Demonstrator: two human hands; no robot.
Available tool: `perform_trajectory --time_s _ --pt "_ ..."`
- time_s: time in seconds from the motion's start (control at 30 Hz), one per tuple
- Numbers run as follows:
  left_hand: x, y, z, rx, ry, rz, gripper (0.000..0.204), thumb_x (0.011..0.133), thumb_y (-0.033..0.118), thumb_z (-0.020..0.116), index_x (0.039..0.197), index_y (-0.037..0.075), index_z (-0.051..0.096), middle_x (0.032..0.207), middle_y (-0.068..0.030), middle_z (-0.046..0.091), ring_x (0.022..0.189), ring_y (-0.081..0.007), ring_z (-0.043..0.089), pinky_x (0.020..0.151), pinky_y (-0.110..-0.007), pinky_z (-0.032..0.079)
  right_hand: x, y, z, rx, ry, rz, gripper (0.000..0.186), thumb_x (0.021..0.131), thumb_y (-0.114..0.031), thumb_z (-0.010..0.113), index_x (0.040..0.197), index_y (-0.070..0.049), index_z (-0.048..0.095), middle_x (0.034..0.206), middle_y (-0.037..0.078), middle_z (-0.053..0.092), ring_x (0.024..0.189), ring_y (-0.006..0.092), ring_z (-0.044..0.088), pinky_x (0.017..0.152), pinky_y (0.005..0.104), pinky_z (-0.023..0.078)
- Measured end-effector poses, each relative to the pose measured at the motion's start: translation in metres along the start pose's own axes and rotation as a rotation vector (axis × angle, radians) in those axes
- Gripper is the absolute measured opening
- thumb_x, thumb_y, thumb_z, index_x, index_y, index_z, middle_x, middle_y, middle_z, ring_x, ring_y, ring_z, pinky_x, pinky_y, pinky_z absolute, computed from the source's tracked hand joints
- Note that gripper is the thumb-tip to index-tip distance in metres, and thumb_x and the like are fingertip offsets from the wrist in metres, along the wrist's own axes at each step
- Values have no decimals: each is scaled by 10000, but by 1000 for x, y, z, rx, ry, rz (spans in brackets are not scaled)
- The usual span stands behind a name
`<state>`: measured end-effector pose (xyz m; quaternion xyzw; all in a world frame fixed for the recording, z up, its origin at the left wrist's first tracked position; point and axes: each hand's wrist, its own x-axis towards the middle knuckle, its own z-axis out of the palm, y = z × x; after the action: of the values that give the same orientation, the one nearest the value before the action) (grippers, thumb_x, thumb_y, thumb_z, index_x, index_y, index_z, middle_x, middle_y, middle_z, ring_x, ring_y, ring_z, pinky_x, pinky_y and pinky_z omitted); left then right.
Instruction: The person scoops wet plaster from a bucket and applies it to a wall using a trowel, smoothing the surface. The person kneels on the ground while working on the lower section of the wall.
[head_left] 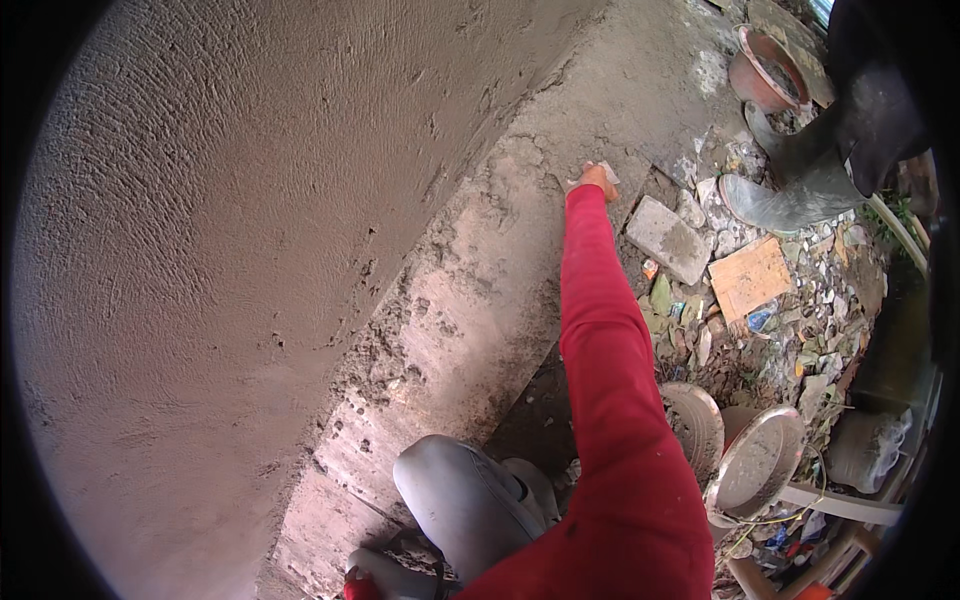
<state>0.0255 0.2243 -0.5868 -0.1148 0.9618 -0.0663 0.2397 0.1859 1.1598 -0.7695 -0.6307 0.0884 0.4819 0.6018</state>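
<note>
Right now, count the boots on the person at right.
2: one boot nearer the board, the other boot beside the tub and partly hidden. Any beyond the dark rim can't be seen.

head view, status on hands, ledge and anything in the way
Right hand at concrete ledge, grip unclear. Left hand not clearly visible. Grey block just to the right, another person's boot beyond.

No readable text; no signs
</note>
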Motion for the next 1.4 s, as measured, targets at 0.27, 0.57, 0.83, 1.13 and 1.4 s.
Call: perform_trajectory --time_s 0.27,0.57,0.83,1.13,1.4 --pt "-6 -5 5 -102 4 43 528 947 320 487 1386 55 361 1359 -180 461 1231 -339 461 1000 -418 391 -37 -8 -10 184 -55 -25 424 709 29 724 1074 46 510 1031 161 607 843 264 595 639 469 513" --pt "-16 -18 19 -207 -48 77 518 958 300 475 1392 49 346 1365 -172 457 1237 -328 455 1010 -408 378 -34 -15 -33 258 -182 -123 311 716 5 724 996 82 613 1008 166 627 814 262 607 672 431 521" --pt "17 -126 3 -734 -185 40 508 968 281 464 1398 44 332 1371 -164 454 1242 -318 450 1019 -399 366 -129 -77 -113 170 -82 -97 384 758 -129 733 1024 113 598 1067 178 599 861 262 588 761 420 500" --pt "116 -122 35 -572 -76 145 569 894 198 612 1376 15 371 1355 -253 442 1220 -327 473 998 -403 395 -257 -202 -277 -115 -225 -302 252 884 -273 618 937 -29 654 872 55 619 751 175 555 661 365 497" --pt "181 -171 101 -721 -86 302 612 884 380 597 1314 -34 461 1256 -218 549 1154 -290 529 993 -360 400 -301 -303 -481 -159 -438 -189 199 883 -169 578 1032 -44 618 944 73 635 767 237 623 657 371 529"
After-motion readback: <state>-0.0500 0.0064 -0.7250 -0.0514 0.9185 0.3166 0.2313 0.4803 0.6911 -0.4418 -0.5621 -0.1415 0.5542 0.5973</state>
